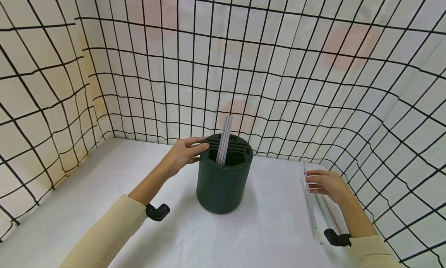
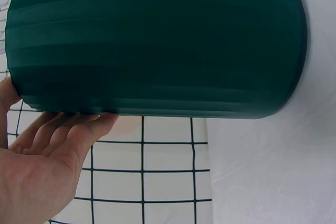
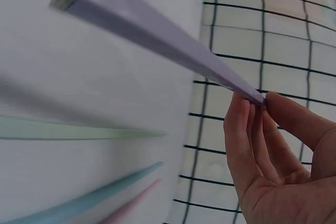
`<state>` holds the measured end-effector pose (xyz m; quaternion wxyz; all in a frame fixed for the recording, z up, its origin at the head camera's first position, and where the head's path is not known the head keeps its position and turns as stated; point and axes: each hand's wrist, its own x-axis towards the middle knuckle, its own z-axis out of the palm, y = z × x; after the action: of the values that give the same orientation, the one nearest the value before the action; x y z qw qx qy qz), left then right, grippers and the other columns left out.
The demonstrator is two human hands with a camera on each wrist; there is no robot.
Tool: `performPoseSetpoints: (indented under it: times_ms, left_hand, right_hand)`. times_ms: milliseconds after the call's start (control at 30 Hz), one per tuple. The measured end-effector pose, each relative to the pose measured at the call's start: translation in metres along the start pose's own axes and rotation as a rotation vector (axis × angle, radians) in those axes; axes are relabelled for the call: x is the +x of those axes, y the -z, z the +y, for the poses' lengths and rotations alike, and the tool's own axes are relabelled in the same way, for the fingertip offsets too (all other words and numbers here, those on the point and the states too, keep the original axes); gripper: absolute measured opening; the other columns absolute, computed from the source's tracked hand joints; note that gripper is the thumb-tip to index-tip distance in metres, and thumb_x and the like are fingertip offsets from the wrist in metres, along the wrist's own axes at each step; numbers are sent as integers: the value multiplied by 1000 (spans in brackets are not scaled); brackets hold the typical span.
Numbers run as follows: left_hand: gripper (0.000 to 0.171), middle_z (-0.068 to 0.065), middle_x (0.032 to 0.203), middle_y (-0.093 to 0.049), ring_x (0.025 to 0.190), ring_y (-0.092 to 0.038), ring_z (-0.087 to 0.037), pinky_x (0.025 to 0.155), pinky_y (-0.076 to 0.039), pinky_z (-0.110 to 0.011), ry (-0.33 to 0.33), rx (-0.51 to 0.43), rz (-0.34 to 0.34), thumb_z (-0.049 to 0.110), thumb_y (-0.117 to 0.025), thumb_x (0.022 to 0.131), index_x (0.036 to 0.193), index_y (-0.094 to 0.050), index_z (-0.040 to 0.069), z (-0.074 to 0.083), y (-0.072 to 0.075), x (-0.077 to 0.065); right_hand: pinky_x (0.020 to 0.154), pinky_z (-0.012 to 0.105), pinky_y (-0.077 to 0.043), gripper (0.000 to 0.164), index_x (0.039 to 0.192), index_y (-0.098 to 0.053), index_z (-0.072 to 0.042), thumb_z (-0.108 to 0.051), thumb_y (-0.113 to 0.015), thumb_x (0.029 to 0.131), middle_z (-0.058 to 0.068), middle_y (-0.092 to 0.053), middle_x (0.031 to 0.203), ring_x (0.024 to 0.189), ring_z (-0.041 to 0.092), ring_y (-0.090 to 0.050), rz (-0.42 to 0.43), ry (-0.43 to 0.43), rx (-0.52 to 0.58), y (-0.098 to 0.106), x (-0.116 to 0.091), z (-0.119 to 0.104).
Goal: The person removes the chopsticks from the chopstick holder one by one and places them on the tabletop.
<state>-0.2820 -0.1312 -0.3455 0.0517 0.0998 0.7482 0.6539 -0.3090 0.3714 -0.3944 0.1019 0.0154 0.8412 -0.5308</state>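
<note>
A dark green ribbed pen holder [image 1: 223, 186] with a slotted top stands upright on the white table. Several pastel pencils [image 1: 224, 140] lean in its large front opening. My left hand [image 1: 182, 154] holds its left side, thumb at the rim and fingers against the ribbed wall [image 2: 157, 51]. At the right, my right hand [image 1: 325, 185] pinches a lilac pencil [image 3: 157, 32] between thumb and fingertips near one end. The pencil's silver-coloured other end points toward the right wrist camera. Beneath it lie a pale green pencil [image 3: 79, 129], a blue pencil [image 3: 94, 195] and a pink pencil [image 3: 131, 203].
Black wire grid panels [image 1: 216, 67] with white sheeting behind them enclose the table's back and both sides. The white tabletop [image 1: 271, 214] extends between the pen holder and the pencils at the right. The right hand is close to the right grid.
</note>
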Motion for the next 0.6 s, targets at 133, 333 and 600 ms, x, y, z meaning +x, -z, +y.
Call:
performPoseSetpoints:
  times_ms: [133, 333, 600]
  left_hand:
    - [57, -14, 133, -68, 121, -67, -25, 105, -55, -42, -2, 1, -1, 35, -71, 97, 146, -56, 11, 1, 1, -1]
    - [57, -13, 132, -68, 120, -68, -24, 105, -55, -42, 1, 3, 7, 35, -71, 97, 146, -56, 11, -1, 0, 0]
    - [58, -13, 131, -69, 118, -69, -23, 106, -55, -43, -8, 4, 0, 36, -71, 96, 146, -56, 10, -1, 0, 0]
  right_hand:
    - [80, 31, -65, 55, 141, -49, 14, -17, -68, 99, -4, -74, 98, 93, 20, -74, 15, -70, 22, -6, 2, 15]
    - [76, 34, -65, 51, 136, -54, 13, -12, -71, 95, 3, -75, 97, 87, 18, -73, 47, -150, 49, -10, 4, 27]
    - [70, 29, -65, 44, 130, -59, 13, -10, -71, 94, -1, -75, 89, 79, 14, -72, 41, -184, 59, -12, 10, 42]
